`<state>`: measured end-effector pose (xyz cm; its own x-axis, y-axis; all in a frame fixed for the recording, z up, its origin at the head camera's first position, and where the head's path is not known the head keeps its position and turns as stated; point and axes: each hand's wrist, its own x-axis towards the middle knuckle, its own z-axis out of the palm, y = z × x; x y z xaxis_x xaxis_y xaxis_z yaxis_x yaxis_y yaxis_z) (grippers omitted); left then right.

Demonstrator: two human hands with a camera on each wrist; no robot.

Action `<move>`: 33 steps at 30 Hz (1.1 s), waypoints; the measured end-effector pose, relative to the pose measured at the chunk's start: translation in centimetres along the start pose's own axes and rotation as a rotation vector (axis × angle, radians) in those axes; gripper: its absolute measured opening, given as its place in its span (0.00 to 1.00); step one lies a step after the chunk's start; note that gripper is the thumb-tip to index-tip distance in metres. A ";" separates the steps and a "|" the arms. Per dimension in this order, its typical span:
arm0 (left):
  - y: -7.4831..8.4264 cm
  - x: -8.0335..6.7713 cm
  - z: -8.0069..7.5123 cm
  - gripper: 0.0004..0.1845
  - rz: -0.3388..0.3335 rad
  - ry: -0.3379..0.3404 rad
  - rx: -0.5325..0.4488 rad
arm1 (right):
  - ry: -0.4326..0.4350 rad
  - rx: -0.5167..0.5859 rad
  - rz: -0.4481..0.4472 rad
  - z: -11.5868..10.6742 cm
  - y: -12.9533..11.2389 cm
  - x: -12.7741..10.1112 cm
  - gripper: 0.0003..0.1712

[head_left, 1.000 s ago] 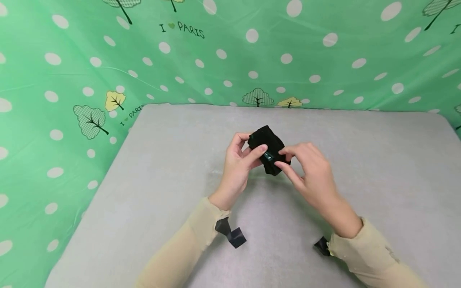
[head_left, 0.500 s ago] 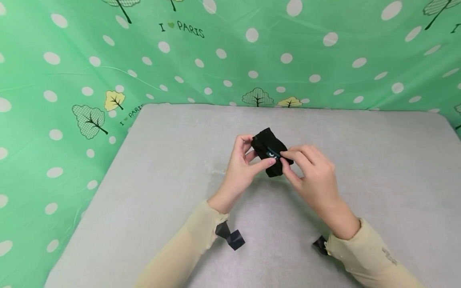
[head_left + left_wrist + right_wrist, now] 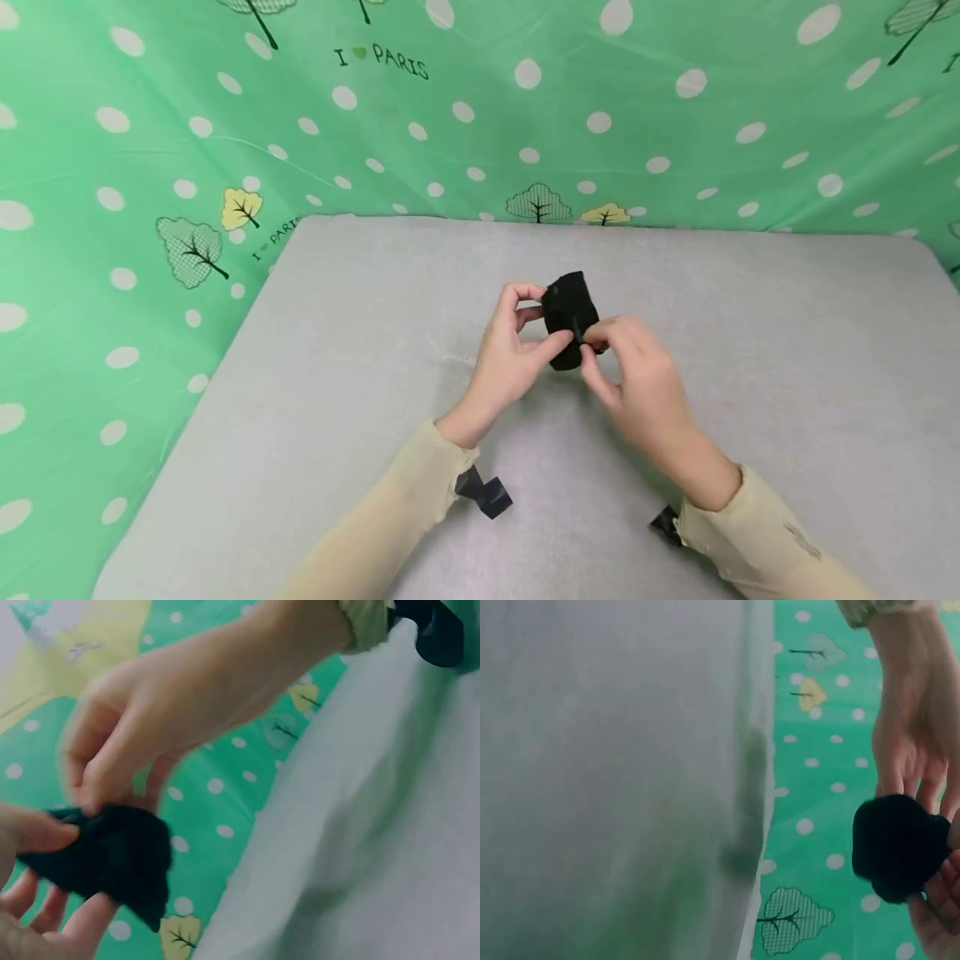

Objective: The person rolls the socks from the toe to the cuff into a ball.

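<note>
A small bundle of folded black cloth [image 3: 566,298] is held up over the grey tabletop between both hands. My left hand [image 3: 504,362] grips its left side, thumb across the front and fingers behind. On its lower right, my right hand [image 3: 647,383] pinches the edge of a narrow dark, shiny strip [image 3: 577,329] between thumb and index finger. In the left wrist view the bundle [image 3: 112,859] hangs between the two hands, its lower corner pointing down. The right wrist view shows the bundle [image 3: 896,847] as a rounded dark shape, with the left hand [image 3: 922,727] above it.
The grey tabletop [image 3: 360,333] spreads beneath both arms. A green polka-dot sheet [image 3: 450,150] hangs behind it and at the left. Black straps [image 3: 492,497] dangle near the left cuff, and another black strap [image 3: 666,527] hangs by the right cuff.
Both hands have shifted slightly, carrying the bundle a little right and turning it more upright. The strip's pale markings, visible half a second ago, now barely show. The right fingers have closed on the strip's edge.
</note>
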<state>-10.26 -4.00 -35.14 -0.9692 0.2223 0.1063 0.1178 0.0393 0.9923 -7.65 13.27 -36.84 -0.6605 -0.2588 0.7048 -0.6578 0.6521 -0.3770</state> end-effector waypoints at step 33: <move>0.4 -0.3 0.0 0.25 0.189 -0.002 0.462 | 0.095 0.296 0.089 0.0 0.5 -1.1 0.05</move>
<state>-9.89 -4.02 -34.77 -0.9213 0.2686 0.2811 0.3753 0.4252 0.8236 -7.30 13.88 -37.85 -0.6923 -0.1336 0.7091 -0.6852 0.4298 -0.5880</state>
